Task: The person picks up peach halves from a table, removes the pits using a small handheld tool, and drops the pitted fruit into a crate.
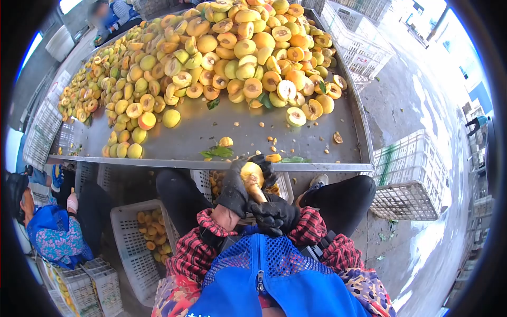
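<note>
The left hand (236, 191), in a black glove, is curled around a yellow peach (252, 175), fingers wrapped over its top and thumb along its near side, so the fruit sits in the palm just above the lap. Directly below it, touching, the right hand (274, 214), also gloved in black, is closed into a fist around a pale shaft (257, 195) that runs up into the peach; the glove hides most of it, so it may be a tool handle, though that is unclear. Beyond both hands lies the steel table (211, 134), with a heap of whole and halved peaches (232, 47) on its far part. Under the hands stands a white crate (203, 182). Left of the left hand a second crate (127, 232) holds fruit pieces, and further left sits a co-worker (53, 232) in blue
</note>
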A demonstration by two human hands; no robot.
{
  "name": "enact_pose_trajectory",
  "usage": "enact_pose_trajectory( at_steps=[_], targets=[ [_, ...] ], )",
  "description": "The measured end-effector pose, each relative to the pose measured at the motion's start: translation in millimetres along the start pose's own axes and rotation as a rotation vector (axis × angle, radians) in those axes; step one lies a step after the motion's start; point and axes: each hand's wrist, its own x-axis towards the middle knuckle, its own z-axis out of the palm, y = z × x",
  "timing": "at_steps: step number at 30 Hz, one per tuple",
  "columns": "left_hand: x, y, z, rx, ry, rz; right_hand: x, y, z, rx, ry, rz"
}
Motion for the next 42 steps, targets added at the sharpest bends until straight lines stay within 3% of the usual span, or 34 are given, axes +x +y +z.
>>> enact_pose_trajectory(
  at_steps=[6,7,9,11,13,14,16,18,20,21,23,24,27,30,33,34,37,40,42],
  targets=[
    [-15,22,4,-0.139,-0.098,0.010,-13,-11,8,-0.155,0.046,-0.017],
    [-23,32,0,0.027,-0.018,0.210,-17,-12,7,-0.178,0.063,-0.003],
    [-50,62,-10,0.016,-0.004,0.402,-19,-11,-6,-0.148,0.081,-0.004],
    [-86,100,-28,0.294,0.130,0.697,-17,-22,-4,-0.283,0.237,0.029],
    [-107,139,-105,0.686,0.453,1.156,-7,-15,-18,-0.483,0.451,0.086],
    [-128,164,-145,0.808,0.566,1.073,-3,-6,-31,-0.580,0.563,0.110],
    [-148,183,-164,1.259,0.917,0.964,-3,28,-90,-1.013,0.431,-0.059],
    [-161,190,-147,1.919,1.403,0.822,2,30,-98,-1.066,0.450,-0.011],
    [-138,201,-120,1.675,1.045,0.888,6,20,-73,-0.735,0.619,0.255],
    [-121,210,-106,1.546,0.869,0.908,9,25,-80,-0.746,0.611,0.223],
    [-64,236,-117,1.770,0.701,0.913,12,38,-101,-0.772,0.598,0.155],
    [-28,245,-107,1.700,0.685,0.921,10,32,-96,-0.522,0.587,0.223],
    [66,248,-78,1.979,0.763,1.234,5,33,-96,-0.469,0.681,0.188],
    [99,254,-71,2.246,0.732,0.727,-2,24,-97,-0.367,0.659,0.215],
    [96,255,-69,1.954,0.676,0.703,-9,8,-74,-0.513,0.695,0.236],
    [93,254,-69,1.796,0.568,0.633,-9,-3,-55,-0.600,0.716,0.244],
    [67,237,-83,0.283,-0.249,0.235,-16,-25,-35,-0.663,0.539,0.143],
    [19,201,-41,-0.223,-0.290,0.079,-14,-38,-13,-0.687,0.453,0.083],
    [-8,174,-3,-0.086,-0.340,0.092,-14,-49,9,-0.639,0.370,0.088]
  ],
)
